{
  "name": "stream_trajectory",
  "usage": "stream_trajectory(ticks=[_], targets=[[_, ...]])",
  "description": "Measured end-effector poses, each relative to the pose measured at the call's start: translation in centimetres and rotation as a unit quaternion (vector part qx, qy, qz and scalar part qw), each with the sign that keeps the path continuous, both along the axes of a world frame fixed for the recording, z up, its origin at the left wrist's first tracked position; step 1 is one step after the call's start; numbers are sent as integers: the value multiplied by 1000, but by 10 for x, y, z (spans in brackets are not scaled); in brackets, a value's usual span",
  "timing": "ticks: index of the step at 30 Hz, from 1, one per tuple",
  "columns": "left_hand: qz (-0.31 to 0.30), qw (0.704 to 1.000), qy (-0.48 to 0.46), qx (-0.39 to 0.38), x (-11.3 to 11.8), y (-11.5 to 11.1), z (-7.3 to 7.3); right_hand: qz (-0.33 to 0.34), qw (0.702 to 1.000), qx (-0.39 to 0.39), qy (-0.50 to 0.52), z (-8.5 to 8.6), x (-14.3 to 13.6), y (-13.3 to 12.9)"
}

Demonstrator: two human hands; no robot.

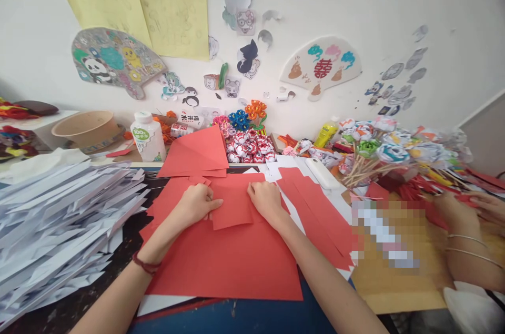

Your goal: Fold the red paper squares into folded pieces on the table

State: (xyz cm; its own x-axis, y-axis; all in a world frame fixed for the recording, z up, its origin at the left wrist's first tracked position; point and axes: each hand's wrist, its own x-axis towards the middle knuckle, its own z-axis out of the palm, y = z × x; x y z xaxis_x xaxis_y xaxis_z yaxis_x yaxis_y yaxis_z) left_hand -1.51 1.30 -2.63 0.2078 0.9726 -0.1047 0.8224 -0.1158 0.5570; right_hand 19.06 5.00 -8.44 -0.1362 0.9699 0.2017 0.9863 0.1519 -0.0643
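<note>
A small red paper sheet is in front of me, over a large red sheet lying flat. My left hand has curled fingers at the small sheet's left edge, its thumb lying along the paper. At the upper right of the same sheet, my right hand is closed on it, the fingertips partly hidden. A vertical line near the right hand may be a fold or an overlapping edge; I cannot tell which. Long red strips lie over white paper right of my right hand.
A heap of folded white paper strips fills the left side. Behind stand a white bottle, red sheets and paper flowers. A white phone-like object lies back right. Another person's hands are at the far right.
</note>
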Motion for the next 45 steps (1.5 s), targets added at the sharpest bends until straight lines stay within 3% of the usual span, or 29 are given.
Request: stream_trajectory(ticks=[11, 16, 22, 26, 29, 32, 36, 39, 41, 45], targets=[[9, 997, -59, -41, -4, -16, 1, 1, 1000, -11, 29, 3, 0, -9], [10, 989, -96, -115, 1, -32, -11, 5, 999, 21, 36, 2, -2, -15], [3, 990, -91, -108, -1, -40, -24, 7, 999, 24, 31, 1, -4, -16], [21, 992, -74, -103, -2, -50, -19, 5, 999, 27, 43, 1, -2, -14], [30, 992, -82, -90, -5, -53, -6, -9, 996, 21, 83, 3, 5, -10], [52, 998, -44, 0, -20, -44, 12, -22, 988, 66, 134, 8, 15, -4], [138, 984, 17, 112, -66, -27, 28, 26, 983, 102, 147, 14, 28, 0], [167, 973, 108, 118, -99, -23, 24, 87, 981, 59, 164, 17, 33, 1], [155, 976, 137, 76, -113, -26, 16, 118, 978, 38, 170, 18, 35, 1], [130, 981, 131, 60, -113, -32, 7, 138, 974, 12, 177, 20, 36, 1]])
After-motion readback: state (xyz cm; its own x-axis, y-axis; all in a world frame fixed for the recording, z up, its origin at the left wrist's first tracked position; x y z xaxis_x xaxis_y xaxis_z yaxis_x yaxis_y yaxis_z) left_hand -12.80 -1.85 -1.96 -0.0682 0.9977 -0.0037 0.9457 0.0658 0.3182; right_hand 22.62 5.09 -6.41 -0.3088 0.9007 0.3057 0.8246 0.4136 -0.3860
